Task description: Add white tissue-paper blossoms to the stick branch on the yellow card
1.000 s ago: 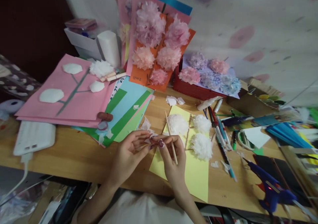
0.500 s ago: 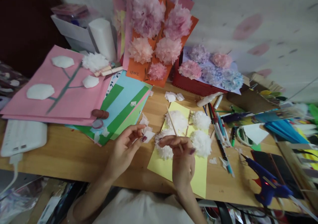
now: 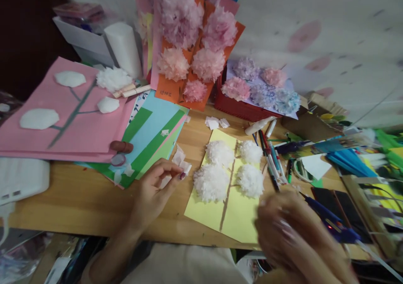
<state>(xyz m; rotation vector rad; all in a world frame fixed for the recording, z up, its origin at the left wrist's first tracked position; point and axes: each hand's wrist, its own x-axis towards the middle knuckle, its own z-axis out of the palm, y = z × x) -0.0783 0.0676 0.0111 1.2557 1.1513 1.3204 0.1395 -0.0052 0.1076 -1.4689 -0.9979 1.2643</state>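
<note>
Go easy with that left hand pinching the thin white tissue-paper scrap, can't tell the blurry right hand grip.

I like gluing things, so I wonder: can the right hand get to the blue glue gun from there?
Probably yes: the right hand looks right beside the blue glue gun, and I see nothing blocking it, though the hand is blurry and covers part of the view.
</note>
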